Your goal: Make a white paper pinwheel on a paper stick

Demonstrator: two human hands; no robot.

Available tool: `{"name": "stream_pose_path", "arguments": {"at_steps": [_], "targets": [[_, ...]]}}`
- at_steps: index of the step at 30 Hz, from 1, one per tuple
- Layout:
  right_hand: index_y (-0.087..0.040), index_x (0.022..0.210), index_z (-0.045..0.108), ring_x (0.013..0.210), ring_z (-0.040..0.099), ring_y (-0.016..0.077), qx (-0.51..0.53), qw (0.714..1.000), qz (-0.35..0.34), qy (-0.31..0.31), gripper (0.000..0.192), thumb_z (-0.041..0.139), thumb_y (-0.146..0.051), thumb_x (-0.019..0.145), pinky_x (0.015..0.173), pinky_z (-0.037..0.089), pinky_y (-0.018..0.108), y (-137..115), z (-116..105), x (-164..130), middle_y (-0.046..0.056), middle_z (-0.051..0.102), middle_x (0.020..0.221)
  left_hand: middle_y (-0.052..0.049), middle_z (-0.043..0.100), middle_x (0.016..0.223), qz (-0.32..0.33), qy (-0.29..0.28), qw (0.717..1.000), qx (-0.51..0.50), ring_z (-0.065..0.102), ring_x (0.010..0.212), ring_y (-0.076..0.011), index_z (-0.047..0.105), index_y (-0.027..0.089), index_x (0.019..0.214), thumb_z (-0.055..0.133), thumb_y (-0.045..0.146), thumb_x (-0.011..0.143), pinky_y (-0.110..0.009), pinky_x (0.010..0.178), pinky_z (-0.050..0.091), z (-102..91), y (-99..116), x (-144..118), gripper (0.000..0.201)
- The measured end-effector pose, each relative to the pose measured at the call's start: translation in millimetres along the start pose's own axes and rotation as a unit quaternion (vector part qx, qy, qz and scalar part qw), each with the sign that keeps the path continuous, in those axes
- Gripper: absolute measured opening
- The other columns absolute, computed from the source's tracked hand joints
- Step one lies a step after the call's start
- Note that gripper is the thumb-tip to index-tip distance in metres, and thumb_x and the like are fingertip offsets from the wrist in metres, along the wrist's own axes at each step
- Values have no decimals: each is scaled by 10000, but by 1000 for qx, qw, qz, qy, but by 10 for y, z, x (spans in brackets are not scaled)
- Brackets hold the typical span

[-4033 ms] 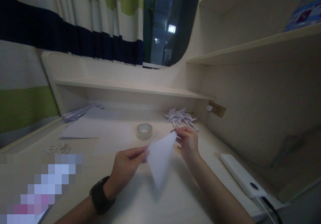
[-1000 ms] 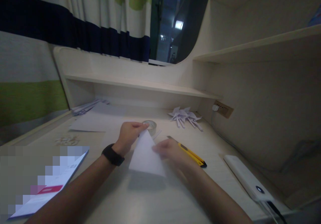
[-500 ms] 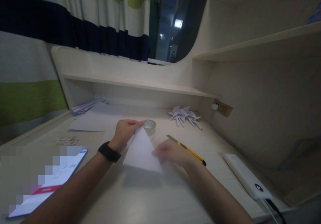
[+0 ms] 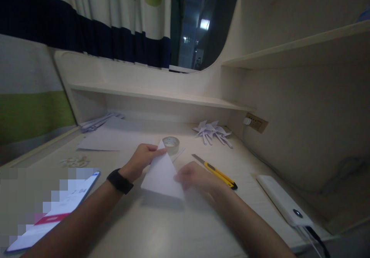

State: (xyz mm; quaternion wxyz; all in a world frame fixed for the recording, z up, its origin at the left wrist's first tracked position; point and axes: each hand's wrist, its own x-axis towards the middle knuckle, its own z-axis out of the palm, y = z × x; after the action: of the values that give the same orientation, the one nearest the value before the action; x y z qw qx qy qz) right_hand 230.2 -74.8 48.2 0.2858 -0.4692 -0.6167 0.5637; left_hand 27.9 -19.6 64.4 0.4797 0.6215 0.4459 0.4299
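White paper (image 4: pixel 162 176), tapering to a point, is slanting above a pale desk (image 4: pixel 138 231) on the near side of a roll of clear tape (image 4: pixel 174 150), its tip nearly lining up with the tape's left edge. The wearer's left hand (image 4: pixel 141 158), just left of the tape and with a dark band (image 4: pixel 120 181) at the wrist, is pinching the paper near that tip, thumb on top, probably to steady it while the wide end is hovering over a shadow. The right hand (image 4: pixel 196 175), nearer the wearer than the tape and a little to its right, is curling its fingers narrowly at the paper's right edge, perhaps to guide that side; whether they are gripping or only touching, one cannot tell. Right of the tape, a yellow utility knife (image 4: pixel 217 173) is lying with its blade pointing back toward the tape, seemingly placed to be within reach. Farther back and right of the tape, white paper pinwheels (image 4: pixel 212 131) are lying bunched, apparently out of the hands' way. Well left of the tape, loose white sheets (image 4: pixel 105 138) are lying flat, likely to stay uncreased
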Motion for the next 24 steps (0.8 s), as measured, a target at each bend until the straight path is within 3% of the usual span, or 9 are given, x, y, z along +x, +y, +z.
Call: {"name": "stream_pose_path", "arguments": {"at_steps": [11, 16, 24], "targets": [[-79, 742, 696, 596, 602, 112, -56, 990, 17, -130, 412, 679, -491, 723, 600, 476, 222, 4, -59, -38, 62, 675, 675, 1, 536, 468, -5, 42, 999, -9, 478, 390, -122, 569, 143, 552, 684, 434, 658, -218, 387, 282, -111, -12, 0, 330], [-87, 735, 693, 566, 572, 93, -93, 987, 13, -130, 414, 657, -500, 739, 571, 458, 204, -8, -13, -35, 38, 651, 650, 38, 444, 424, 1, 91, 995, 37, 413, 365, -94, 518, 154, 480, 682, 409, 620, -207, 371, 230, -90, -59, 33, 334], [-118, 535, 603, 454, 487, 74, -116, 992, 22, -36, 322, 737, -385, 658, 463, 383, 188, 29, 19, 1, -25, 536, 471, 39, 443, 414, -5, 108, 993, 41, 410, 359, -91, 519, 157, 473, 680, 383, 619, -204, 372, 217, -108, -60, 41, 313]]}}
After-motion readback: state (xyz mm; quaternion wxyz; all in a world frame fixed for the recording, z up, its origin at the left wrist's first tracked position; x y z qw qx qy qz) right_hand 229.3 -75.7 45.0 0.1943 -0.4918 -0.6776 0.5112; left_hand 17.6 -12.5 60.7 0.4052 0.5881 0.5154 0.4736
